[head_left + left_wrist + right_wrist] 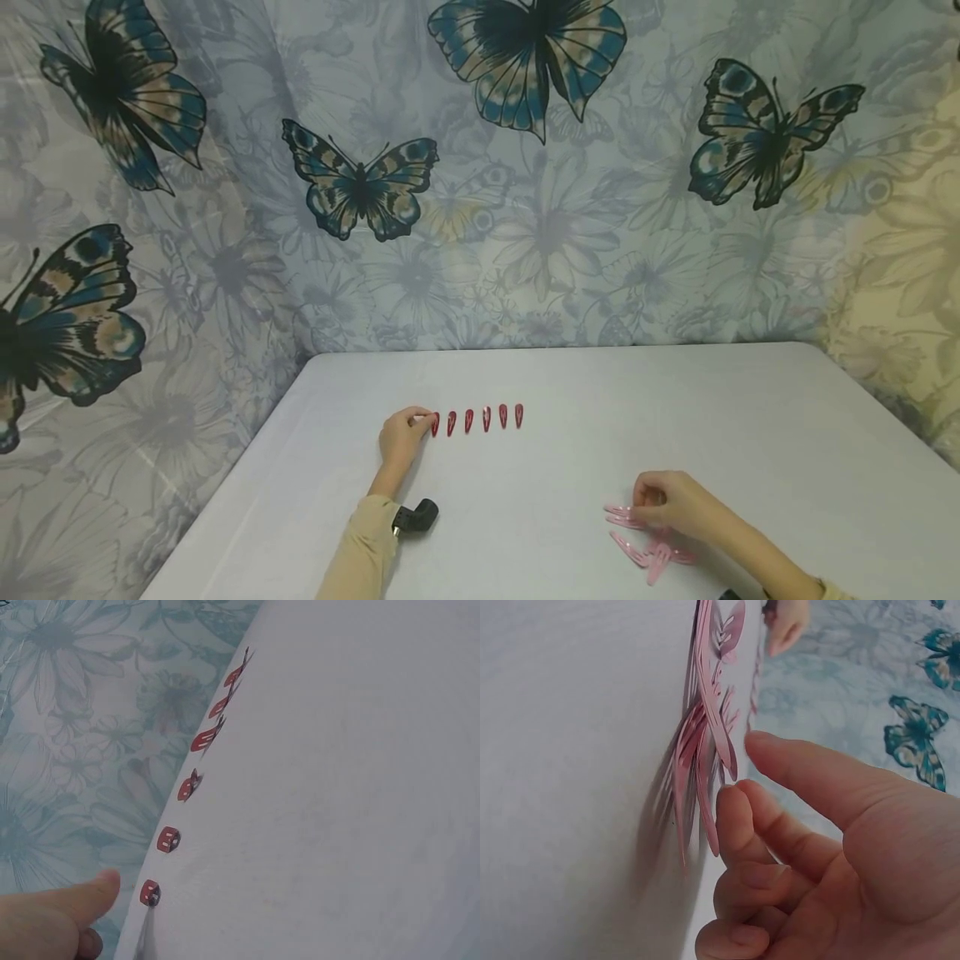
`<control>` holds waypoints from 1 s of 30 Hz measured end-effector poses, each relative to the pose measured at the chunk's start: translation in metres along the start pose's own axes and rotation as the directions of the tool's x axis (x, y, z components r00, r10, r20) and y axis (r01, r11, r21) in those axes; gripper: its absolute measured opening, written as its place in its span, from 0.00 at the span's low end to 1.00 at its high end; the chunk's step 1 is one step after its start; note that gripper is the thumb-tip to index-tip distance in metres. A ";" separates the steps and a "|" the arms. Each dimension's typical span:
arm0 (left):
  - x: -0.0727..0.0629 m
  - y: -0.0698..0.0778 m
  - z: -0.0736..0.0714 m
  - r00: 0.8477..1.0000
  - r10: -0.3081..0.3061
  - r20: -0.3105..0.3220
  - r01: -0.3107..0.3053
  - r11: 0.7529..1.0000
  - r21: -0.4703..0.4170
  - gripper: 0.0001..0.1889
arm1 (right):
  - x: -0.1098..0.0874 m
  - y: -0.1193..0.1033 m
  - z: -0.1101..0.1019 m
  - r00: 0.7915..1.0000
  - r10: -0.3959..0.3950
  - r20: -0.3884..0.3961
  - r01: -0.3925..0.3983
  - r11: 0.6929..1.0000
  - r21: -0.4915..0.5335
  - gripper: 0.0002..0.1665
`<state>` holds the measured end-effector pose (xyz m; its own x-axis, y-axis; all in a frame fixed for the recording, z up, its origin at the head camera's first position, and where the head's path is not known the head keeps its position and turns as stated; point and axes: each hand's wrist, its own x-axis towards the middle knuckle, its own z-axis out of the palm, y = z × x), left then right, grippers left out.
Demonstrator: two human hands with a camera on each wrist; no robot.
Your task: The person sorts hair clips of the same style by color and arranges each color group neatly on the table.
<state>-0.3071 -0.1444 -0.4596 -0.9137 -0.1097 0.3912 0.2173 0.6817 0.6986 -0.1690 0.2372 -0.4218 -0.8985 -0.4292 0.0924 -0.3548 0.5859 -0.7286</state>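
Left hand [401, 437]: fingers parted; red clips [468, 422] lined up rightward from it, apparently spaced to be kept distinct. Right hand [672, 503]: fingertips held apart low over pink clips [657, 563], presumably heaped for easy reach

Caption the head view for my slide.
Left hand at a row of six red hair clips, right hand at clustered pink clips, on a white table.

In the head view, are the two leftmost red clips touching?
Apart: the head view shows bare white tabletop between the leftmost clip and its neighbour.
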 end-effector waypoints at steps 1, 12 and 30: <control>0.000 0.002 0.000 1.000 0.006 -0.007 -0.006 1.000 -0.012 0.06 | 0.000 0.000 0.000 1.000 0.005 0.004 -0.005 1.000 0.003 0.10; -0.012 0.072 0.001 0.957 0.287 -0.049 -0.291 0.943 -0.162 0.05 | -0.003 -0.006 -0.002 0.999 0.027 0.029 -0.028 1.000 0.012 0.12; -0.088 0.148 0.037 0.796 0.588 0.146 -0.515 0.783 -0.349 0.03 | -0.015 -0.008 0.002 1.000 0.002 -0.025 -0.002 1.000 0.004 0.10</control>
<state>-0.2078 -0.0069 -0.4128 -0.6494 0.4192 0.6345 0.7602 0.3378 0.5549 -0.1523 0.2378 -0.4190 -0.9052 -0.4109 0.1081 -0.3522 0.5834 -0.7318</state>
